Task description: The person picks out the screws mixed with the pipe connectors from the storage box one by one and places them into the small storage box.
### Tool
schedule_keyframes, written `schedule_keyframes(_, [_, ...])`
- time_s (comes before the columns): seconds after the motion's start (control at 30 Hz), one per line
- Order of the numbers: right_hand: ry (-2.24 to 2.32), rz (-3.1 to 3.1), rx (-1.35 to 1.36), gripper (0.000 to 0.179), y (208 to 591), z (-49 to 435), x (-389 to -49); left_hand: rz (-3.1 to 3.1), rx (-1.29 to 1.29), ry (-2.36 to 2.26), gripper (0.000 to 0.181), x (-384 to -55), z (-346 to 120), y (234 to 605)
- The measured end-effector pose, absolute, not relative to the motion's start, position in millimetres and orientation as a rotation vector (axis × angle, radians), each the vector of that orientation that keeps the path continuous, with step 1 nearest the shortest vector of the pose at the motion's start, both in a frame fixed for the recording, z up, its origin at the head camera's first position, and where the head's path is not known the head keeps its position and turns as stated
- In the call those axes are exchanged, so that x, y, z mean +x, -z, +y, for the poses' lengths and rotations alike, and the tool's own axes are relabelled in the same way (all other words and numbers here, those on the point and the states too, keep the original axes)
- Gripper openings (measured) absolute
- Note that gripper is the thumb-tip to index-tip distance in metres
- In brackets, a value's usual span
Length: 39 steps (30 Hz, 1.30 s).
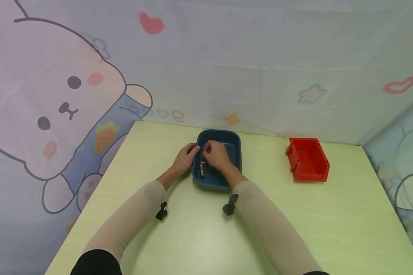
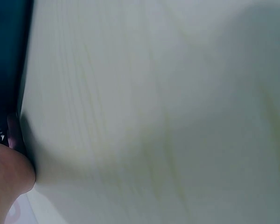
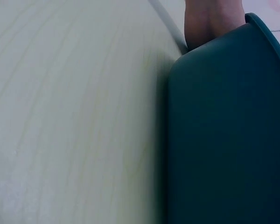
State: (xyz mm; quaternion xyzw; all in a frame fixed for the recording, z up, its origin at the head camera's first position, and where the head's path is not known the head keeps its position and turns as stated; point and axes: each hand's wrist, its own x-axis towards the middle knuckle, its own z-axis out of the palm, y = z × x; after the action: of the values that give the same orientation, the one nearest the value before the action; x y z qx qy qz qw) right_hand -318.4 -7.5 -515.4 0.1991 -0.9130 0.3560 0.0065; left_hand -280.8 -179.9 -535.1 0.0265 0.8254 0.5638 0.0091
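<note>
A dark blue tray (image 1: 234, 160) stands on the table, its wall filling the right side of the right wrist view. My left hand (image 1: 184, 158) grips its left rim, thumb over the edge and fingers outside. Inside the tray, my right hand (image 1: 216, 154) reaches down near the left wall with curled fingers and thumb close together. I cannot tell whether a small thing is pinched there. Just below those fingertips lies a small brass-coloured fitting (image 1: 202, 168) with a blue end. The left wrist view shows only part of the left hand (image 2: 9, 172) at the tray's side.
To the right on the table (image 1: 261, 214) stands a red open-front bin (image 1: 309, 173), with a small metallic piece inside near its left wall. A printed cloth (image 1: 261, 76) hangs behind the table's back edge.
</note>
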Motion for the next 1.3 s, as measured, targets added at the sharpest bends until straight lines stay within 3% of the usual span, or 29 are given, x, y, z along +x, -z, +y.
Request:
schedule_keyframes(0.6, [-1.282,-2.791,0.647,0.004,514,-3,-320,2.574,0.097,-1.781,0.049,-280,-178,537])
schedule_keyframes(1.3, [-1.238,-2.749,0.945,0.006,492,33,-303,2.558,0.054,-1.761,0.055,-278,-177,533])
